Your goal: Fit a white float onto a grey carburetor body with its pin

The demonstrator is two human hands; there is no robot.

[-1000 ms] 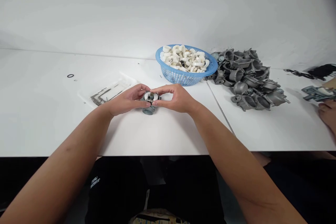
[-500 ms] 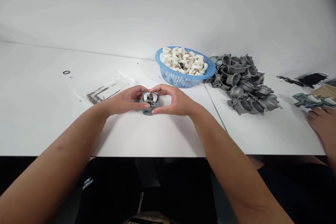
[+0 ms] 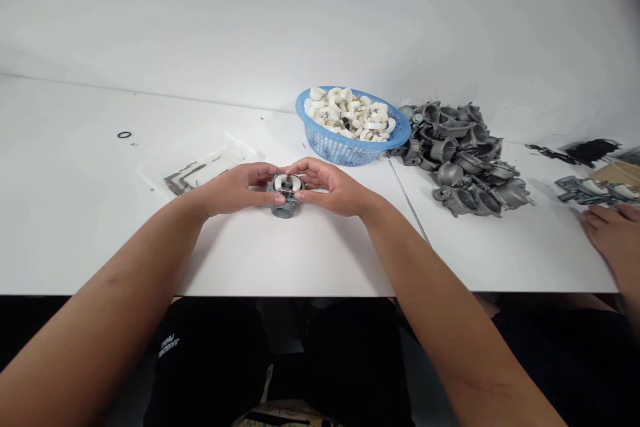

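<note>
A small grey metal carburetor body [image 3: 283, 211] rests on the white table between my hands, its round opening facing me. On its top sits a white float piece [image 3: 281, 183] with a brass-coloured post in the middle. From the left, my left hand [image 3: 240, 189] grips the body, thumb at the front and fingers behind. My right hand [image 3: 333, 188] closes round it from the right, its thumb on the front edge beside the float and its fingertips at the back.
Behind stands a blue basket [image 3: 345, 150] of white floats, beside a pile of grey metal bodies [image 3: 460, 163]. Left are a clear tray [image 3: 235, 147] with thin metal tools and a black ring [image 3: 124, 135]. Another person's hand [image 3: 610, 230] is at the far right, near metal parts [image 3: 575, 188].
My right thumb has moved up from the lower front of the body to its top edge by the float. The view has shifted slightly.
</note>
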